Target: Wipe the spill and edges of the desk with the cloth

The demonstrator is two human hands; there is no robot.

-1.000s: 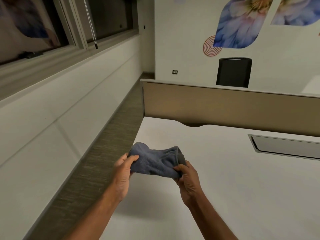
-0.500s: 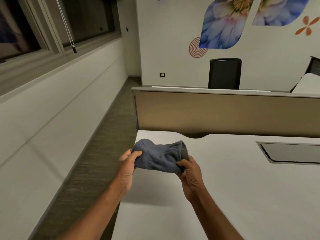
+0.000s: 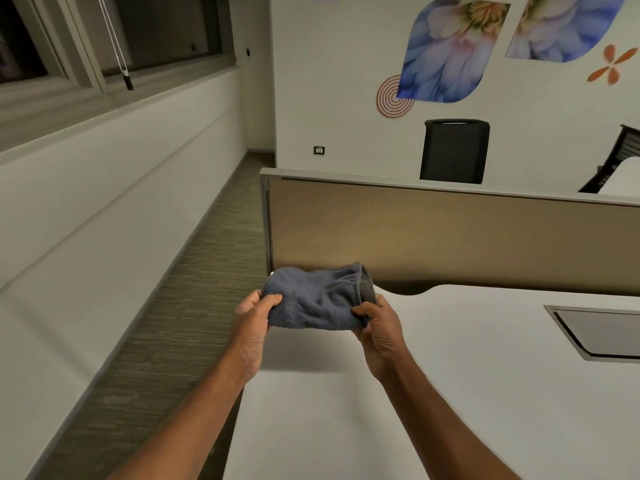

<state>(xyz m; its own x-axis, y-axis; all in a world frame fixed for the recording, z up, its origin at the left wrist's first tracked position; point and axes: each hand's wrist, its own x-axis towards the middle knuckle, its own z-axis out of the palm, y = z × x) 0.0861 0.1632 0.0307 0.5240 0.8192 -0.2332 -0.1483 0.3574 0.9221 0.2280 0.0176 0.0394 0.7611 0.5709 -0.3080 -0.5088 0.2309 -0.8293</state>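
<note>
A folded grey-blue cloth (image 3: 317,297) is held in the air above the far left corner of the white desk (image 3: 450,393). My left hand (image 3: 254,318) grips its left end and my right hand (image 3: 379,327) grips its right end. The cloth casts a shadow on the desk below and does not touch the surface. No spill shows on the visible desk top.
A tan divider panel (image 3: 433,233) stands along the desk's far edge. A grey cable hatch (image 3: 599,332) is set into the desk at the right. Carpeted floor (image 3: 180,323) runs along the desk's left edge beside a white wall. A black chair (image 3: 453,150) stands beyond the divider.
The view has tilted up and shifted, so the divider and far wall fill more of the frame. Both hands keep their grip on the cloth, held slightly closer to the divider.
</note>
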